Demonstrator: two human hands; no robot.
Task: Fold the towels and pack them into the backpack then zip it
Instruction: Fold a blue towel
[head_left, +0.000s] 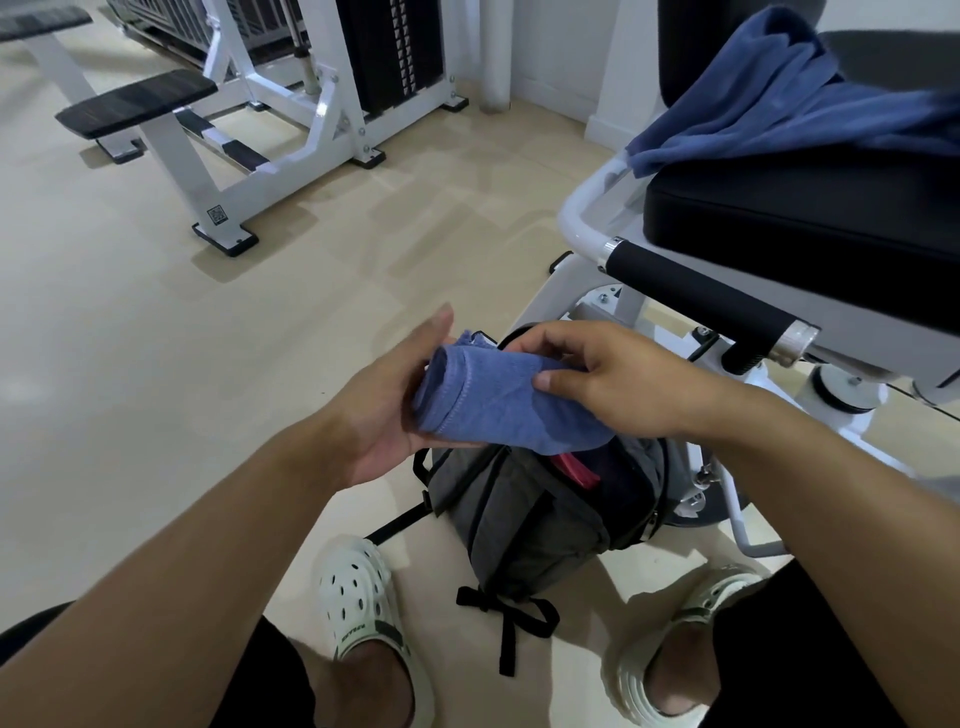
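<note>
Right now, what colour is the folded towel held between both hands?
Blue, the folded terry towel, shown best in the head view above the open grey backpack.

The pale tiled floor (208, 364) carries a dark grey backpack (524, 525), which stands on it between the person's two white clogs (358, 603), its black straps trailing onto the tiles. A white-framed gym machine (291, 119) rests on the floor at the back left. To the right stands a bench with a black padded seat (800, 208), and a loose blue towel (779, 98) lies crumpled on that seat, one edge hanging over its front.
</note>
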